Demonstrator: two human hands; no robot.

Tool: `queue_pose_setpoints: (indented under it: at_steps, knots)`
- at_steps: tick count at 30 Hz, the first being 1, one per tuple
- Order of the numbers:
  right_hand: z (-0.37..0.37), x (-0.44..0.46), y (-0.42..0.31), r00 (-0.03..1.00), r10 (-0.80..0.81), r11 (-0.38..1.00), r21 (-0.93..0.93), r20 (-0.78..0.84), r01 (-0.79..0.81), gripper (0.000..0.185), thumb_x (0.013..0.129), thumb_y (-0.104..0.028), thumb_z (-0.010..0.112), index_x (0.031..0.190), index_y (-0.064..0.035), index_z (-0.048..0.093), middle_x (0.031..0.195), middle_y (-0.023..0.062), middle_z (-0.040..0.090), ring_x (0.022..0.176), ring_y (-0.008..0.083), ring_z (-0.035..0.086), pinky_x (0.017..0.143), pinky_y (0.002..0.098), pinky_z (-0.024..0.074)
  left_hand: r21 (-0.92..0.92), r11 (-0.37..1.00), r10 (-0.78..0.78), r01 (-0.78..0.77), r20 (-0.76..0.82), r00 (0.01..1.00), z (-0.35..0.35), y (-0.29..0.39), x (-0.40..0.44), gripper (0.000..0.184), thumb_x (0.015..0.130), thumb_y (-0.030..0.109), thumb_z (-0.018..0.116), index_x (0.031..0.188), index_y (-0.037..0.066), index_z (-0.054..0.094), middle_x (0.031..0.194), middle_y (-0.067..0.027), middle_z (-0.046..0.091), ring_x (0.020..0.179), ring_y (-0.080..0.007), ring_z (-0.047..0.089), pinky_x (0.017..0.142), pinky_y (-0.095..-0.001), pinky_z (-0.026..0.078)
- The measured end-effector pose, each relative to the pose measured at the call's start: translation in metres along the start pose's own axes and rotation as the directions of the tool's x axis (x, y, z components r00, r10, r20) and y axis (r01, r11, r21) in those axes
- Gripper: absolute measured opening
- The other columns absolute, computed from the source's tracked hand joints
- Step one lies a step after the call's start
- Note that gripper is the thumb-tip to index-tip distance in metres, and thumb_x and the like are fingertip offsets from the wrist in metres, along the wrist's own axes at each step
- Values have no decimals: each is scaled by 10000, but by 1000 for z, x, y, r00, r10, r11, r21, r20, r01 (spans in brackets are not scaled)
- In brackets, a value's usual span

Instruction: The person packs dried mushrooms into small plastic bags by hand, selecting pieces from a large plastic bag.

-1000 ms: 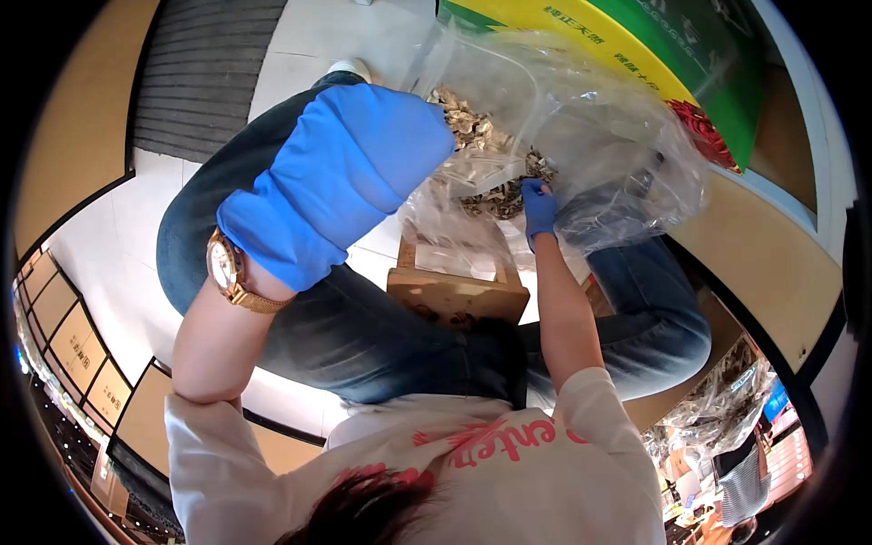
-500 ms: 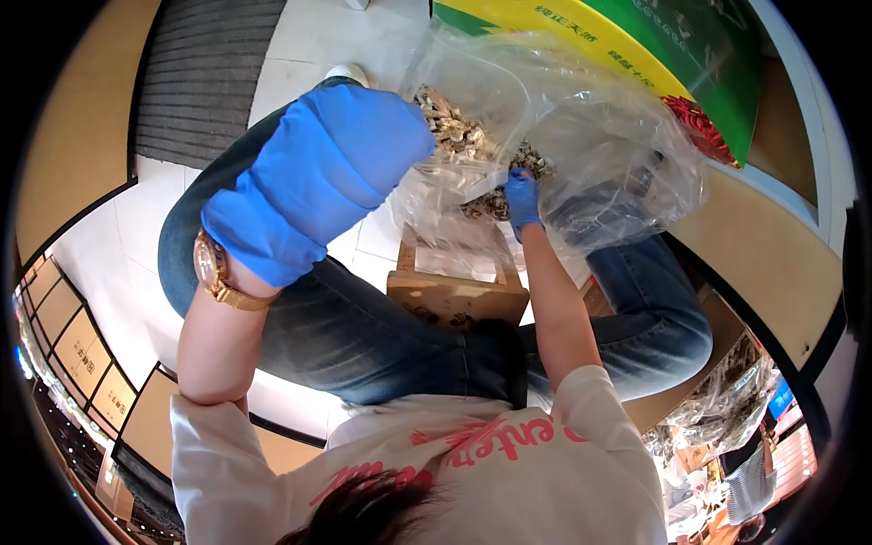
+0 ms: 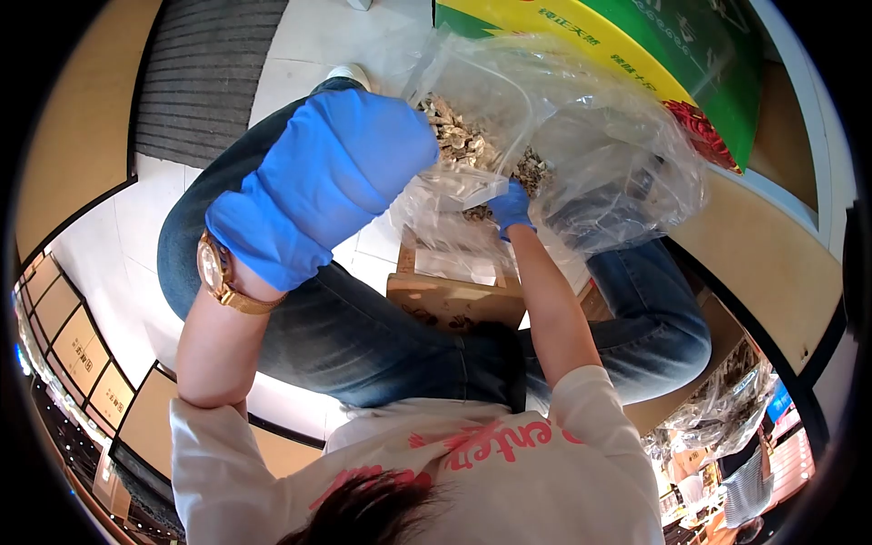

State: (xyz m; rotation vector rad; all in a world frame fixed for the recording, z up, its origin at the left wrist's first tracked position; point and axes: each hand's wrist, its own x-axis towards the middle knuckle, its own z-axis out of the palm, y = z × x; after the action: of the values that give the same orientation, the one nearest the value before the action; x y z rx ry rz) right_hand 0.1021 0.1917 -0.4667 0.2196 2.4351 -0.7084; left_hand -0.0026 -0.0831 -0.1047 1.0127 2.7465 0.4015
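My left hand (image 3: 331, 173), in a loose blue glove, is at the left edge of a clear plastic bag (image 3: 618, 173). Its fingers are hidden behind the back of the glove. Inside the bag's opening lie shrivelled brown and pale dried pieces, which look like dried mushrooms (image 3: 461, 138), with a darker heap of dried pieces (image 3: 530, 171) to their right. My right hand (image 3: 512, 207), also in a blue glove, is in the opening at the near edge of the darker heap. Its fingers look curled in, and what they hold is hidden.
Below the bag stands a small wooden stool (image 3: 454, 300) between my legs. A green and yellow printed box (image 3: 599, 45) is behind the bag. At the upper left lies a grey ribbed mat (image 3: 204, 73). More clear bags (image 3: 727, 409) are at the lower right.
My right hand has drawn back toward me and slightly left over the heap. My left hand has shifted only slightly to the right.
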Motion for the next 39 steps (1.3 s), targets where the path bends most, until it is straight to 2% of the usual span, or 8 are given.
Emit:
queue_pose_setpoints:
  at_steps: [8,11,16,26,29,32,34,39]
  knots:
    - [-6,43,-6,798,-343,935,-102,-496,339,290,844,-285,559,815,3,571,784,219,593,766,392,580,706,451,462,47,999,25,-20,-117,993,13,-18,-9,80,792,154,559,761,101,611,742,-86,598,680,-290,587,599,-357,478]
    - [-12,31,-23,822,-409,905,-59,-397,421,287,856,-281,548,884,3,579,813,222,614,776,397,585,725,448,460,-64,998,-19,14,-72,997,6,-25,-9,79,791,162,569,785,105,623,760,-91,605,685,-299,586,605,-367,476]
    - [-14,-13,-61,990,-16,1000,-2,140,17,450,825,-320,558,1157,-18,527,864,217,638,819,375,615,740,436,485,-83,995,-65,63,-21,998,2,-25,-13,75,790,144,562,790,101,624,763,-88,604,687,-298,584,611,-360,480]
    - [32,-11,-41,992,76,969,-242,100,-50,252,790,-263,536,894,-72,665,906,147,663,809,314,645,759,425,503,-39,999,11,-14,-81,997,12,-16,-7,68,772,145,573,778,92,615,763,-74,595,718,-280,589,639,-352,484]
    - [21,-10,-25,995,46,974,219,89,-64,203,794,-248,564,857,-81,661,862,124,664,743,251,636,739,369,516,-37,998,38,-43,-109,993,13,-12,-3,64,767,148,581,773,93,613,755,-79,597,722,-278,589,640,-355,483]
    - [-4,-15,-23,916,312,663,633,253,-400,155,805,-225,578,839,-82,628,829,95,651,696,200,604,708,328,524,22,999,31,-31,-20,999,9,-3,3,52,756,130,567,737,100,604,727,-77,597,687,-271,588,613,-364,481]
    - [-26,-34,-36,893,294,24,931,342,-364,122,848,-173,491,780,-104,566,748,79,600,714,218,612,702,385,511,12,999,39,-39,-24,999,12,-2,4,55,748,121,559,714,102,597,713,-77,593,670,-271,586,597,-364,478]
    - [-82,-52,-73,964,111,-312,929,241,-196,113,831,-170,523,785,-71,550,928,125,626,878,260,600,829,414,472,41,997,59,-60,7,998,17,-1,1,49,726,90,543,728,86,593,720,-93,599,684,-268,602,596,-349,488]
